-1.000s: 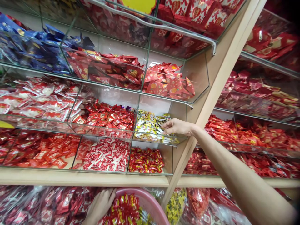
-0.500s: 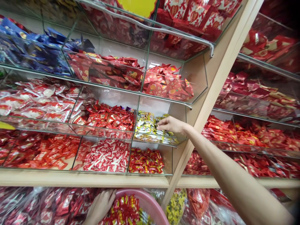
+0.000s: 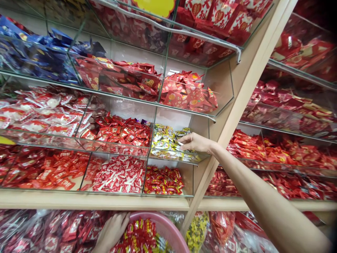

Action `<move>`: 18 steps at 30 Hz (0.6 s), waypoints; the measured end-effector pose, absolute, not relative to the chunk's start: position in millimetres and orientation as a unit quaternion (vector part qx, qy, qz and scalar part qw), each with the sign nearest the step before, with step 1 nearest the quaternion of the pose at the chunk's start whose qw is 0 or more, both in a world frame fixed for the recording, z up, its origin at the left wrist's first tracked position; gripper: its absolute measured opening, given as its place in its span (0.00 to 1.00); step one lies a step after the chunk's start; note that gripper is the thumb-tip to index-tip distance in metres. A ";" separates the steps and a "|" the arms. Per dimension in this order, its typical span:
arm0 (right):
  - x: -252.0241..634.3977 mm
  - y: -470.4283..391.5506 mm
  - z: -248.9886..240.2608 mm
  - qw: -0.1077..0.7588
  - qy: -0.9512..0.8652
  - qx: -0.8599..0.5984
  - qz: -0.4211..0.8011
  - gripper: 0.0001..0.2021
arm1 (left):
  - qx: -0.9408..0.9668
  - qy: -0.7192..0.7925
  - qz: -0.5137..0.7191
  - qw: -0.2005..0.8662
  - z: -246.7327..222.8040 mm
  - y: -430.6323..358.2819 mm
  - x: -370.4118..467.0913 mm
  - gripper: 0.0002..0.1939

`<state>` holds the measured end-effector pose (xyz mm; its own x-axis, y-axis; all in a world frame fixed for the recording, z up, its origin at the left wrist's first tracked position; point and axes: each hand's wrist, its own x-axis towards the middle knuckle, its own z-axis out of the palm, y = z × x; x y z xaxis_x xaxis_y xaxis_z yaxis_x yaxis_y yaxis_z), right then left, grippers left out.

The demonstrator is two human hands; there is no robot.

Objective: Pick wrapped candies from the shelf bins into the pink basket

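Pale wooden shelving (image 3: 94, 200) with clear glass compartments (image 3: 123, 97) bears heaped yellow-and-white wrapped candies (image 3: 164, 138), red-and-yellow wrapped candies (image 3: 163, 180) and shiny blue packets (image 3: 39, 58).

A sweet shop: wrapped candies (image 3: 119, 174), kind by kind, in clear-fronted shelf bins (image 3: 171, 117).
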<state>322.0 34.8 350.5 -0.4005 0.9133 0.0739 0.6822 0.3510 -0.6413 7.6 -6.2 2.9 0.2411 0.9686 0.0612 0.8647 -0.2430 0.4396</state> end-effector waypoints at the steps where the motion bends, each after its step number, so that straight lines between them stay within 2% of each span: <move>1: 323.5 36.9 349.2 0.227 -0.788 -0.505 0.270 0.21 | 0.773 0.593 0.164 0.158 2.5 -6.1 7.5 0.20; 5: 329.4 44.2 346.4 0.251 -0.785 -0.507 0.250 0.27 | 0.776 0.589 0.167 0.155 -0.4 -5.7 6.3 0.20; 11: 330.0 46.4 347.2 0.201 -0.797 -0.512 0.249 0.19 | 0.775 0.590 0.164 0.155 -0.1 -5.9 6.3 0.20; 18: 329.7 48.5 345.2 0.205 -0.781 -0.531 0.258 0.20 | 0.767 0.602 0.149 0.167 8.4 -9.3 8.1 0.19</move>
<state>329.7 48.5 345.2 -0.3518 0.9349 0.0466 0.7236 0.3032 -0.6201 8.1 -9.3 8.4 0.2319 0.9724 0.0275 0.8726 -0.2204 0.4359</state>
